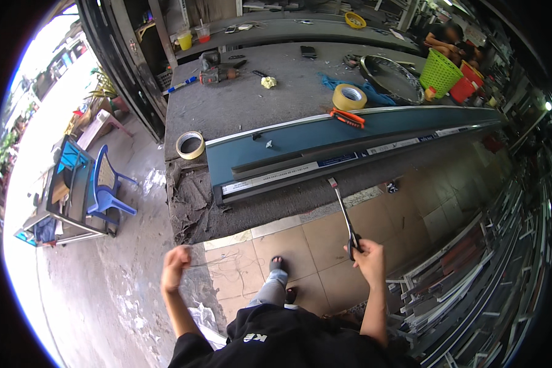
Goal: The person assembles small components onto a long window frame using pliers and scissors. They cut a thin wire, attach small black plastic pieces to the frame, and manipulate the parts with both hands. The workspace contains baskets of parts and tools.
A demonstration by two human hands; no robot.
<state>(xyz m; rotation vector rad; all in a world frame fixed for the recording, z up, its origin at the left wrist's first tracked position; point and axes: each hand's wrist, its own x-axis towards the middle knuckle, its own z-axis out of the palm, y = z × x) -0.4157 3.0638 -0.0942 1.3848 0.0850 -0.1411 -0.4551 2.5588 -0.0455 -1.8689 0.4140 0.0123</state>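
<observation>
My right hand (370, 260) grips the dark handles of a pair of long scissors (343, 207). Their blades point away from me, toward the near edge of the bench, and a small pale piece (332, 182) shows at the tips. My left hand (177, 264) is raised off the bench's near left corner with its fingers curled; what they hold, if anything, is too small to tell. On the bench lies a long dark frame profile (276, 178) with a printed label strip, beside a blue-green panel (227, 161).
The carpeted bench (196, 211) carries a tape roll (190, 145), another tape roll (349, 97), an orange-handled tool (348, 118), a drill (216, 72) and a round dark tray (392, 80). Stacked profiles (466, 282) fill the right; a blue chair (107, 184) stands left. Someone (446, 43) sits far right.
</observation>
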